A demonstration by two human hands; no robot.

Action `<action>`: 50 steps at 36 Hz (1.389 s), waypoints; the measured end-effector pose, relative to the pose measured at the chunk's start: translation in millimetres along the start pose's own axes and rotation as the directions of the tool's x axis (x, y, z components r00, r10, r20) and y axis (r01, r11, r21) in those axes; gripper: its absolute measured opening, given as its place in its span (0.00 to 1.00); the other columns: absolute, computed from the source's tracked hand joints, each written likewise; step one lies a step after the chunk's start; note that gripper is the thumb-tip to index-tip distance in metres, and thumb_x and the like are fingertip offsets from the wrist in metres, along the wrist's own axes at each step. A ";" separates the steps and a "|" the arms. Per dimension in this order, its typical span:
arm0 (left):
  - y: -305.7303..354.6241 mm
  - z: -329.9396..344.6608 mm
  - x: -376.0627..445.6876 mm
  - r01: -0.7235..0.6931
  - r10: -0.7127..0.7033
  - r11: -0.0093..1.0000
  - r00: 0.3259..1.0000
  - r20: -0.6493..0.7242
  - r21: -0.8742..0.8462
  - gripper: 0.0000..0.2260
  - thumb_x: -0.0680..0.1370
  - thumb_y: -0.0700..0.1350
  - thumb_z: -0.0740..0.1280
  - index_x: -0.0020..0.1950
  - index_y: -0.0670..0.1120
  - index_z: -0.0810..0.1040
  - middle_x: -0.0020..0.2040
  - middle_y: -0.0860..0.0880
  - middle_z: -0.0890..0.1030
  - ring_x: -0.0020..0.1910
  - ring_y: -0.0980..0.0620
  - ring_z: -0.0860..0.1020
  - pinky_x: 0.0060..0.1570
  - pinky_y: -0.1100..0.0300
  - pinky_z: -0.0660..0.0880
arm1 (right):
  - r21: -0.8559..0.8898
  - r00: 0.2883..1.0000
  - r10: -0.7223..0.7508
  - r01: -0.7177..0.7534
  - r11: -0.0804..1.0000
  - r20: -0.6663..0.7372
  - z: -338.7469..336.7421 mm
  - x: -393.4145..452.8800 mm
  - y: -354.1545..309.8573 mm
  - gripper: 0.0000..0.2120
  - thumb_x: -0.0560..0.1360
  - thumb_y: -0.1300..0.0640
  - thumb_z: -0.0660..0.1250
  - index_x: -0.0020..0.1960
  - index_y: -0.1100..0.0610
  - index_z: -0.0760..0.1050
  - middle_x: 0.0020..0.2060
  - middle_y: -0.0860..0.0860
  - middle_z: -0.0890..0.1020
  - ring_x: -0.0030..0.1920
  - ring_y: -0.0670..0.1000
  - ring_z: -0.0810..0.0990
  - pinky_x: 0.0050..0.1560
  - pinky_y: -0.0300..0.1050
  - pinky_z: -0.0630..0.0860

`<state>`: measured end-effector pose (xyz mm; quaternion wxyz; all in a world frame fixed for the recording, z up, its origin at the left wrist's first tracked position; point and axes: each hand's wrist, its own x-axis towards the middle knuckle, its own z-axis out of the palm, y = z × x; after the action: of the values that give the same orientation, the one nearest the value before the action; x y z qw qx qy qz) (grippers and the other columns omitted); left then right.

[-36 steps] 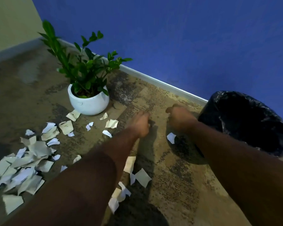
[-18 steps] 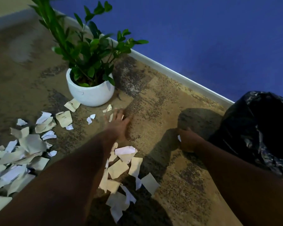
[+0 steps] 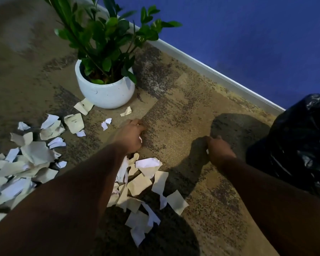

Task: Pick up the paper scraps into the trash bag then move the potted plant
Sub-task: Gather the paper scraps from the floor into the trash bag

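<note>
Torn white and beige paper scraps lie on the carpet in a big pile (image 3: 24, 163) at the left and a second pile (image 3: 146, 183) under my left forearm. My left hand (image 3: 131, 135) is curled just past that pile, with a white scrap showing in its grip. My right hand (image 3: 219, 150) is curled too and pinches a small white scrap, a short way left of the black trash bag (image 3: 299, 145). The potted plant (image 3: 105, 93), green leaves in a white round pot, stands beyond my left hand.
A blue wall with a pale baseboard (image 3: 211, 71) runs diagonally behind the plant and the bag. A few loose scraps (image 3: 126, 111) lie between the pot and my left hand. Bare patterned carpet (image 3: 175, 115) lies between my two hands.
My left hand lay flat on a scrap near the pot and has now curled around it. My right hand keeps its scrap. The view has moved closer to the floor.
</note>
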<state>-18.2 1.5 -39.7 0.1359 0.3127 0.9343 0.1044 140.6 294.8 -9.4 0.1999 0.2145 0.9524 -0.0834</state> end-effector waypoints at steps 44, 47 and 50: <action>200.1 -130.8 -23.0 -0.088 0.059 0.974 0.989 -0.138 -0.210 0.03 0.74 0.44 0.72 0.47 0.47 0.82 0.48 0.44 0.85 0.50 0.43 0.82 0.48 0.59 0.75 | 0.102 0.891 -0.172 0.235 0.967 -0.420 -159.2 -94.2 -24.3 0.04 0.75 0.63 0.65 0.41 0.57 0.75 0.41 0.53 0.74 0.41 0.55 0.76 0.40 0.44 0.70; 233.3 -140.6 -20.7 -0.143 0.107 0.964 0.981 -0.163 -0.225 0.03 0.77 0.44 0.70 0.49 0.46 0.81 0.48 0.44 0.84 0.50 0.43 0.81 0.45 0.59 0.72 | 0.124 0.858 -0.136 0.225 0.967 -0.496 -174.5 -103.8 -11.1 0.07 0.74 0.65 0.63 0.39 0.57 0.73 0.43 0.55 0.74 0.43 0.58 0.77 0.41 0.44 0.68; 264.1 -155.0 -17.5 -0.223 0.179 0.949 0.963 -0.202 -0.224 0.05 0.77 0.40 0.66 0.49 0.47 0.81 0.50 0.45 0.84 0.52 0.44 0.81 0.47 0.58 0.74 | 0.144 0.805 -0.087 0.210 0.967 -0.586 -188.3 -111.9 3.1 0.07 0.74 0.66 0.61 0.45 0.61 0.78 0.49 0.59 0.77 0.47 0.62 0.78 0.44 0.48 0.73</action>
<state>92.6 180.4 183.5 0.0773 0.3767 0.8857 0.2601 169.6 301.6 207.6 -0.1271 0.1732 0.9684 -0.1265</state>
